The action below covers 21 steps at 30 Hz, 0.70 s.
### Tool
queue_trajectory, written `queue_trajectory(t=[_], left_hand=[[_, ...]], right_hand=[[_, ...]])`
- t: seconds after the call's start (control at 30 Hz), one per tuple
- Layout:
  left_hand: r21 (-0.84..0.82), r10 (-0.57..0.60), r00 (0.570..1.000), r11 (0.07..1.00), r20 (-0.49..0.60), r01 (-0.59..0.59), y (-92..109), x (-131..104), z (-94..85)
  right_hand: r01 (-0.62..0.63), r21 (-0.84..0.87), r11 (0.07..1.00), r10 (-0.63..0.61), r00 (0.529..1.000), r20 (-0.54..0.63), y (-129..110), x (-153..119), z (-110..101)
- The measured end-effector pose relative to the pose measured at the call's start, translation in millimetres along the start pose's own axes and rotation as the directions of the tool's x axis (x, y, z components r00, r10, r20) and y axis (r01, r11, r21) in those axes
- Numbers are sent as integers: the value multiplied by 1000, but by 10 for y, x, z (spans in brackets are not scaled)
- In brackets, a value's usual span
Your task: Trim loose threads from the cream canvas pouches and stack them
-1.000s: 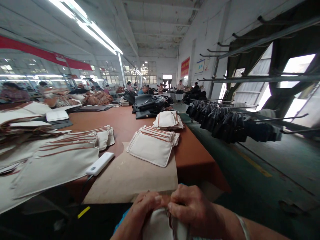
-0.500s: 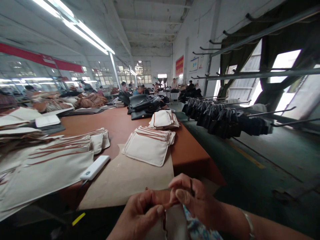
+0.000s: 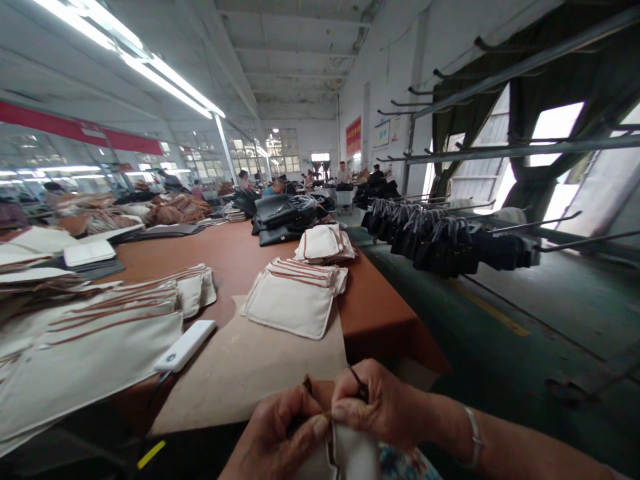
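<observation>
Low in the view, a cream fabric piece with brown edging (image 3: pixel 357 453) is held between both hands. My left hand (image 3: pixel 283 430) is closed, its thumb and forefinger pinching the brown edge from the left. Right beside it, my right hand (image 3: pixel 375 403) is closed on the same edge, thumb tip almost touching the left thumb. A dark, narrow thing (image 3: pixel 359 383) shows at the right hand's fingers; its kind cannot be made out. Fingertips hide the pinched spot. Ahead on the table lies a fanned stack of cream panels with brown trim (image 3: pixel 290 303).
A white power bank (image 3: pixel 185 347) with a cable lies left of the brown paper sheet (image 3: pixel 240 380). More cream panels (image 3: pixel 120 333) are stacked at left. Black bags (image 3: pixel 285 217) lie farther back on the table. To the right stands a metal rack (image 3: pixel 500 157) hung with black bags.
My right hand has come down and closed in beside the left thumb, its fingers now pinching the edge. The camera view has shifted slightly.
</observation>
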State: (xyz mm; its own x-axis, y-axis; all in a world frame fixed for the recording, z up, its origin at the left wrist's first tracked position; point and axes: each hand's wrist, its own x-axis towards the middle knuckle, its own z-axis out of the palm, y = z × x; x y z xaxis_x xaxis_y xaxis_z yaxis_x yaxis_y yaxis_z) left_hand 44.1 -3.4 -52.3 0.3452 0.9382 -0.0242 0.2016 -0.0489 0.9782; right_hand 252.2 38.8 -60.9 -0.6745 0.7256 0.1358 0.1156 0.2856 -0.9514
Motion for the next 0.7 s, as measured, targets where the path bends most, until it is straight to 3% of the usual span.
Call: queue_trajectory(t=[0.13, 0.23, 0.37, 0.57, 0.7], left_hand=[[-137, -77, 968, 984, 239, 112, -81, 16, -165], [-162, -125, 929, 968, 349, 192, 19, 13, -278], [-61, -149, 940, 983, 307, 176, 145, 50, -293], [-86, -67, 951, 992, 302, 97, 40, 93, -195], [-71, -70, 951, 993, 302, 96, 102, 64, -299]], right_hand=[[9, -23, 1000, -10, 1000, -24, 95, -28, -18], [41, -48, 998, -41, 999, -7, 81, -44, -34], [44, -80, 996, -46, 999, -23, 52, -23, -36], [13, -43, 999, -14, 1000, -20, 40, 50, -13], [-35, -9, 999, 35, 999, -23, 109, 69, -48]])
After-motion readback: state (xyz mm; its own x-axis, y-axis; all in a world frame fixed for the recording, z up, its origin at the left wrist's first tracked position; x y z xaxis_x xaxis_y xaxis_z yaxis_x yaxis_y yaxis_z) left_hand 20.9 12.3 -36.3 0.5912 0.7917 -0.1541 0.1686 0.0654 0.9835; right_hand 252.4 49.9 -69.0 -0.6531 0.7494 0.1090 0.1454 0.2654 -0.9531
